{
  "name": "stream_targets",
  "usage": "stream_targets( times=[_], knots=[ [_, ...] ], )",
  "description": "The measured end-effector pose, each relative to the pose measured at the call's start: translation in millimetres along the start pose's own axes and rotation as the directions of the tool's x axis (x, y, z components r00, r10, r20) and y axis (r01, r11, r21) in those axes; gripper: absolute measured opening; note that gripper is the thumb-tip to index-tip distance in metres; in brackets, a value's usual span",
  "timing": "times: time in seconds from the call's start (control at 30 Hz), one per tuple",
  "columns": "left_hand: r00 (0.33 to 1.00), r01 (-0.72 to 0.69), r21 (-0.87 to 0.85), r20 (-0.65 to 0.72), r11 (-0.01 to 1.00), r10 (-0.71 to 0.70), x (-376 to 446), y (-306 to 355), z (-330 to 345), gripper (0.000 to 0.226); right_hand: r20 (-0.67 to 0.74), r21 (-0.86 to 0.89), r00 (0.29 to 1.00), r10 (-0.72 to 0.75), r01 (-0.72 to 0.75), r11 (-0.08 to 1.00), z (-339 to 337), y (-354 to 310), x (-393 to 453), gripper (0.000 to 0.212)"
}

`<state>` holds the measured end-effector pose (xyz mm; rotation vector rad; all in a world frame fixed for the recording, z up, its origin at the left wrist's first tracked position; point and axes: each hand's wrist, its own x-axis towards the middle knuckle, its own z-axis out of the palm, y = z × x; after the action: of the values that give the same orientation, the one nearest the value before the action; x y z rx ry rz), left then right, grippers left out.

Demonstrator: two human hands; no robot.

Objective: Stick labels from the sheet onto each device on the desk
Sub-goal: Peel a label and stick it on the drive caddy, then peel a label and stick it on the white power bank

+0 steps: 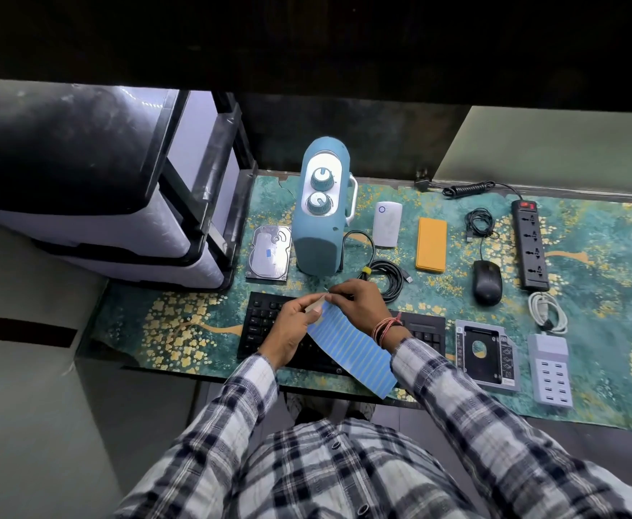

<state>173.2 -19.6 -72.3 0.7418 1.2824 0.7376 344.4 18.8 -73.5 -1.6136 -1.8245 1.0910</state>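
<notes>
Both hands are working the sheet [351, 350] above the keyboard [269, 324]. Left hand [292, 324] is pinching the top edge; right hand [359, 305] fingers [335, 294] are closing on a label corner. Sheet's long axis is running toward the torso. Heater [318, 219] is lying straight ahead of the fingers, right hand nearer.

Dim, dark upper background; overhead glare on cabinet [149, 106]; wide-angle edge bending

Home desk serving as a small electronics workstation.
A teal floral mat [179, 324] is covering the desk; a keyboard [265, 324], mouse [487, 283], bare hard drive [269, 253], power strip [530, 246], drive caddy [486, 354] and multi-port charger [550, 370] are lying spread across it, with a plastic drawer unit [119, 189] standing at the left edge.
</notes>
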Motion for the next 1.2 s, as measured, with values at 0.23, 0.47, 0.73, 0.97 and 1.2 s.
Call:
stream_targets(
  times=[0.23, 0.47, 0.73, 0.97, 1.2],
  knots=[
    [1.000, 0.016, 0.003, -0.009, 1.000, -0.016, 2.2, -0.4, 0.5, 0.028, 0.019, 0.037, 0.999, 0.031, -0.032, 0.999, -2.8, 6.0, 2.6, 0.018],
    [0.999, 0.037, -0.002, -0.037, 0.999, -0.037, 6.4, -4.6, 0.3, 0.029, -0.002, 0.125, 0.992, 0.130, -0.128, 0.984, -8.1, 8.0, 2.4, 0.018],
    [0.928, 0.171, 0.073, -0.348, 0.983, -0.136, 19.8, -19.9, -6.2, 0.020, -0.059, 0.294, 0.961, 0.269, -0.241, 0.925, -16.0, 16.3, -2.3, 0.011],
    [0.786, 0.343, 0.486, -0.618, 0.804, 0.038, 30.2, -24.6, 7.4, 0.036, -0.105, 0.446, 0.922, 0.373, -0.292, 0.846, -30.6, 29.9, -11.3, 0.010],
    [0.900, -0.017, 0.659, -0.318, 0.752, 0.299, 36.7, -14.9, 68.8, 0.024, -0.164, 0.588, 0.844, 0.510, -0.332, 0.738, -50.5, 44.4, -20.8, 0.011]
  ],
)
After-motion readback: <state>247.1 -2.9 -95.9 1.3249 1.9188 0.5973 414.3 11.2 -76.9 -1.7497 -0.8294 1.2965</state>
